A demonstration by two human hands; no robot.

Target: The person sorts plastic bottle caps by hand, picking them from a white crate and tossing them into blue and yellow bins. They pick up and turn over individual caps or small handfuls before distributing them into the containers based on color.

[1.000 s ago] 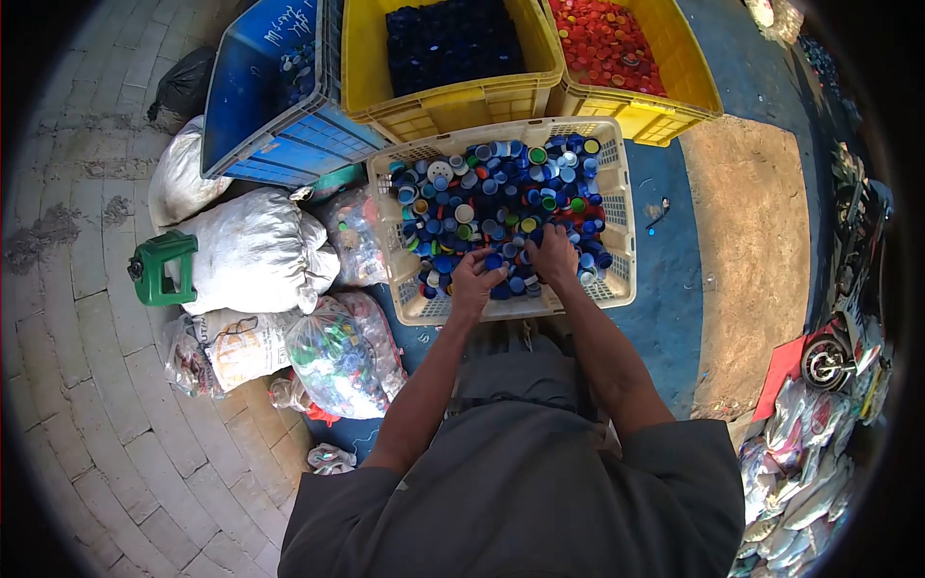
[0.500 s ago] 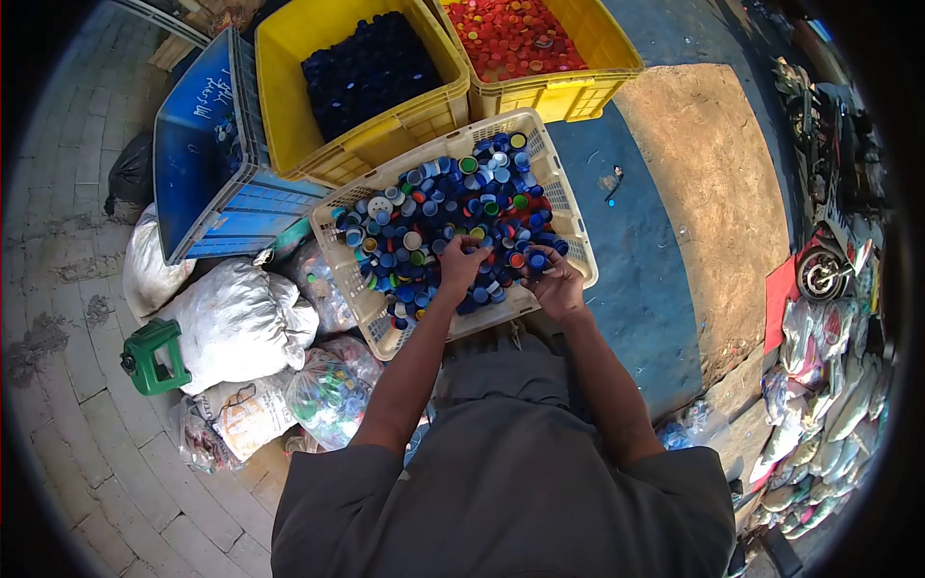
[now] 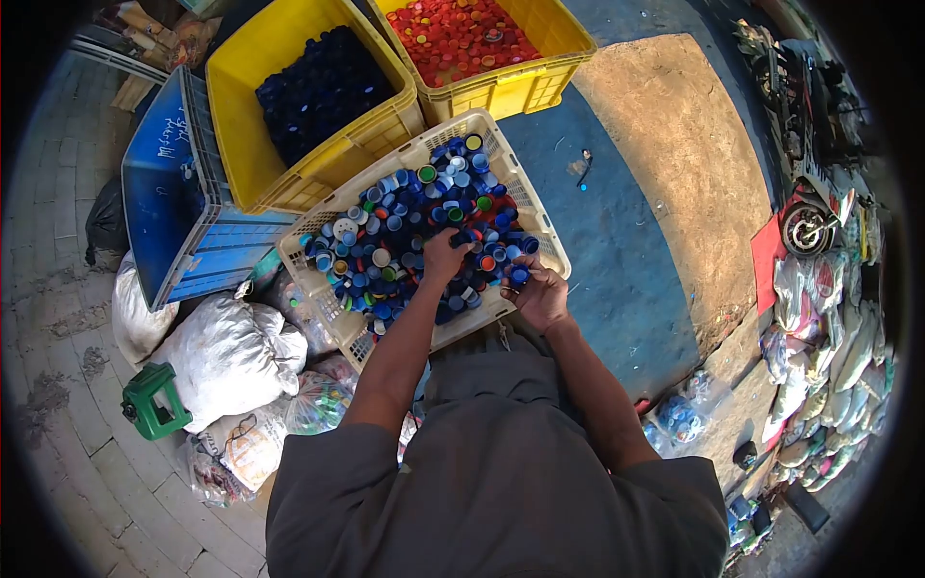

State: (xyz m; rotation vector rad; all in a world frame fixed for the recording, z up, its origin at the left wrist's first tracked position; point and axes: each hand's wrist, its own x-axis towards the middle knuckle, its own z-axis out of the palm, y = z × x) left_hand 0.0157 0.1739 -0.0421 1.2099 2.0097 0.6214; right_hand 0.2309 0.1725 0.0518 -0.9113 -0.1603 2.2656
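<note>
A cream slatted crate (image 3: 544, 197) right in front of me holds a heap of bottle caps (image 3: 395, 226), mostly blue, with some white, green and red ones. Over the middle of the heap, my left hand (image 3: 445, 255) is closed, its fingertips pinched on a dark blue bottle cap (image 3: 468, 237). At the crate's near right side, my right hand (image 3: 541, 299) is closed around a blue bottle cap (image 3: 519, 276). Its fingers partly cover that cap.
Beyond the crate stand a yellow bin (image 3: 236, 144) of dark blue caps and another yellow bin (image 3: 568, 48) of red caps. A blue bin (image 3: 159, 212) leans at left, near white sacks (image 3: 236, 356) and a green jerrycan (image 3: 154, 402). Bagged material and a motorbike (image 3: 807, 228) are at right.
The view has shifted, so crate and bins sit further left. My left fingertips now meet a dark cap among the heap; my right hand stays at the near right side with a blue cap.
</note>
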